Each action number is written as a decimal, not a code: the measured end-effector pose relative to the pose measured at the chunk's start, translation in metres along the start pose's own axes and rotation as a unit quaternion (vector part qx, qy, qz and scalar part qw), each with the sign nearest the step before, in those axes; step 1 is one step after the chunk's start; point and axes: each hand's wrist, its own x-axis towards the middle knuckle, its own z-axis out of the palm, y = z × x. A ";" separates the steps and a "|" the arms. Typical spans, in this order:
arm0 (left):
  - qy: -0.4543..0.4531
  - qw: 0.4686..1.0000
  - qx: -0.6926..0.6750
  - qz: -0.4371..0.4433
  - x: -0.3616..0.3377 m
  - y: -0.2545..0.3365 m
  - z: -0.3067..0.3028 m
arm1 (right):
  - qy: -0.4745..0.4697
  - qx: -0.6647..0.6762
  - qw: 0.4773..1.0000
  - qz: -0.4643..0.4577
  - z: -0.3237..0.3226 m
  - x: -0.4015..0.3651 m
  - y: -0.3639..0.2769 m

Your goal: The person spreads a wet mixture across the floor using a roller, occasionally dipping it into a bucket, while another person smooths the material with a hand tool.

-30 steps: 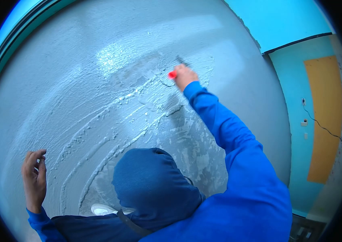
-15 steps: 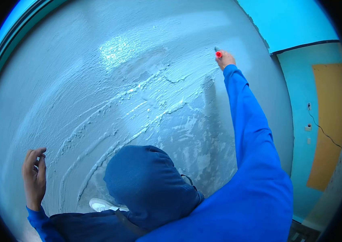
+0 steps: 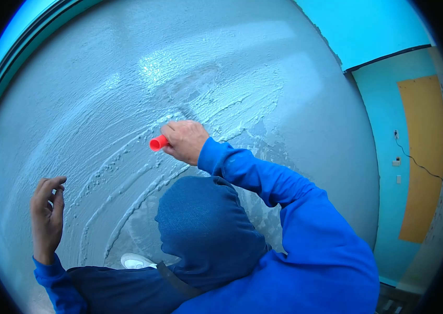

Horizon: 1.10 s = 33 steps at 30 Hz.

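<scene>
My right hand (image 3: 186, 141) is wrapped round a red cylindrical handle (image 3: 158, 143) near the middle of the view. The tool's working end is mostly hidden beyond my fingers, against wet grey plaster (image 3: 101, 120) with curved ridges and small lumps. At the lower left, my left hand (image 3: 48, 214) is raised with its fingers curled and apart, and nothing shows in it. Below my right hand is a dark blue hooded head covering (image 3: 206, 220).
A white shoe (image 3: 137, 261) shows at the bottom. To the right stand a turquoise wall (image 3: 383, 104) and a yellow-orange panel (image 3: 423, 157), with a black cable (image 3: 420, 166) and small sockets. A dark frame curves along the left edge.
My right hand, with the red-handled tool, has swept left and down from the upper right, and its elbow has bent. My left hand has barely moved. The view has shifted slightly.
</scene>
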 end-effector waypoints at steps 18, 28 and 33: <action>-0.051 0.997 0.035 -0.038 0.008 0.019 0.019 | 0.022 -0.254 0.908 0.332 -0.097 -0.130 0.324; -0.035 0.999 0.021 -0.036 0.003 0.019 0.016 | 0.041 -0.194 0.939 0.280 -0.095 -0.161 0.284; -0.035 0.999 0.013 -0.012 0.000 0.016 0.009 | 0.010 -0.137 0.975 0.172 -0.054 -0.156 0.130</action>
